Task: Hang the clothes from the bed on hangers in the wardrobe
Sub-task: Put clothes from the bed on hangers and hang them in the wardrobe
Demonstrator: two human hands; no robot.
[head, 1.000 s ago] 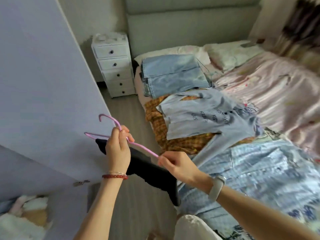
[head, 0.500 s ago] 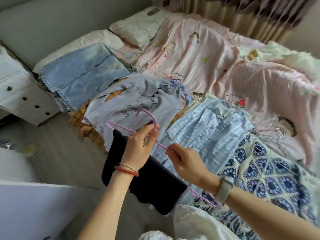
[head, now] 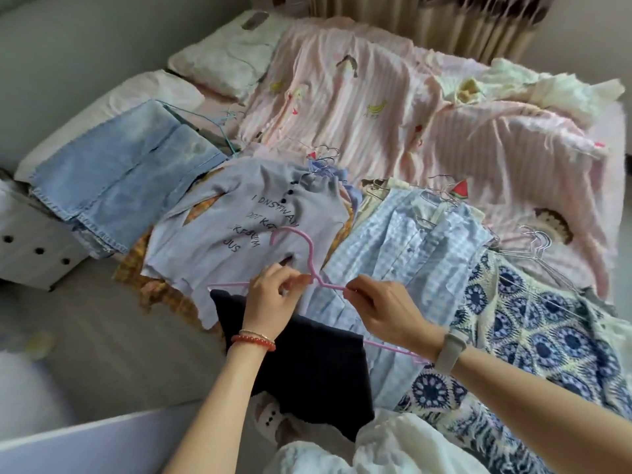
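**Both hands pinch the pink hanger over the bed's edge**

A thin pink plastic hanger is held above the near edge of the bed, its hook pointing up and away over the clothes. A dark navy folded garment hangs from its lower bar and drapes down toward the floor. The left hand has its fingers curled in, thumb and fingertips pinching the hanger just below the neck. The right hand pinches the sloping right shoulder of the hanger between thumb and forefinger, the other fingers folded under.

Just behind the hanger lies a pale lilac top with dark printed lettering, partly over an orange checked cloth. To its left are folded light blue denim jeans. To the right lie a light blue gingham shirt and a blue-and-cream patterned garment. Silver wire hangers rest on the pink striped bedcover.
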